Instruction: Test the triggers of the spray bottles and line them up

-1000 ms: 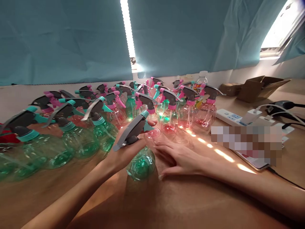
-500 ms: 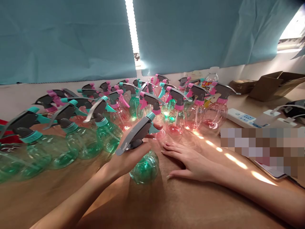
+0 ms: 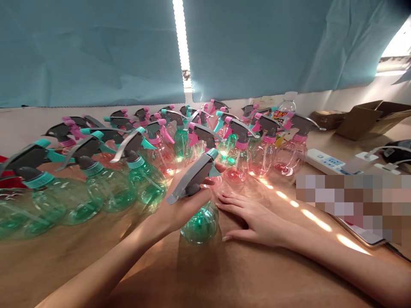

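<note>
My left hand [image 3: 180,209] is wrapped round the neck of a green spray bottle [image 3: 201,224] with a grey and teal trigger head. The bottle is near upright, close to the table surface; whether its base touches the table I cannot tell. My right hand [image 3: 253,216] lies flat on the brown table [image 3: 244,273] just right of that bottle, palm down, fingers stretched out, holding nothing. Beyond the hands stand clear pink spray bottles [image 3: 290,156] with pink triggers. On the left are green spray bottles [image 3: 147,182] with teal collars.
A white power strip [image 3: 326,160] with plugs and cables lies at the right. Behind it stand an open cardboard box [image 3: 366,122] and a clear bottle [image 3: 287,105]. Blue-grey cloth [image 3: 257,47] hangs along the back. A blurred-out patch covers a flat device [image 3: 369,237] at the right.
My left hand and the green spray bottle have shifted slightly right, nearer my right hand. My right hand rests in about the same place. The view has moved a little.
</note>
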### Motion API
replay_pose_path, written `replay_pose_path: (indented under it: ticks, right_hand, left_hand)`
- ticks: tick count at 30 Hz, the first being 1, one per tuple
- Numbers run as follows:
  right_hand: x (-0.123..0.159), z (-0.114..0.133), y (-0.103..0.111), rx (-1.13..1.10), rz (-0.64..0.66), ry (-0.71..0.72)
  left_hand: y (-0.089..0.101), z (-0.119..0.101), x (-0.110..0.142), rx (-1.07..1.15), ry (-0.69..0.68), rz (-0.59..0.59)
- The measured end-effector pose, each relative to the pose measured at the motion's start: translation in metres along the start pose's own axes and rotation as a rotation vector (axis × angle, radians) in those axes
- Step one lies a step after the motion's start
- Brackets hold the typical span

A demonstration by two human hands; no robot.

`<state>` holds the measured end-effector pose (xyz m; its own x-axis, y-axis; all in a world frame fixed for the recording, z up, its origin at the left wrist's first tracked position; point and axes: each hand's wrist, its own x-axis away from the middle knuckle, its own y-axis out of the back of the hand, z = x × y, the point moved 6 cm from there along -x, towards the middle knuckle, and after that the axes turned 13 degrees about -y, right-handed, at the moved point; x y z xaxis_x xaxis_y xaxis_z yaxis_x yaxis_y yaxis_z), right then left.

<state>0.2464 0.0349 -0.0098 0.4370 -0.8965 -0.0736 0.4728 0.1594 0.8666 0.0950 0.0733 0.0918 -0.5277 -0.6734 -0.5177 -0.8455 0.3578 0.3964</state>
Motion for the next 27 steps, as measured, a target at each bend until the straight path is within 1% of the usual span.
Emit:
replay_pose_path:
  ticks: [6, 10, 15, 21, 27]
  right_hand:
    - [-0.001, 0.000, 0.000, 0.014, 0.015, 0.008]
    - [0.000, -0.001, 0.000, -0.015, 0.011, 0.002]
    - [0.000, -0.002, 0.001, -0.041, 0.005, 0.018]
    - [0.002, -0.004, 0.002, -0.076, -0.014, 0.034]
    - [0.003, -0.006, 0.003, -0.065, -0.006, 0.035]
  left_hand:
    - [-0.003, 0.001, 0.001, 0.045, -0.023, 0.031]
    - [-0.002, 0.001, 0.002, 0.053, -0.033, 0.024]
    - [-0.004, -0.004, -0.002, 0.066, -0.039, 0.024]
    - [0.002, -0.010, -0.004, -0.023, -0.007, -0.034]
    - [0.007, -0.009, 0.002, -0.090, 0.004, -0.017]
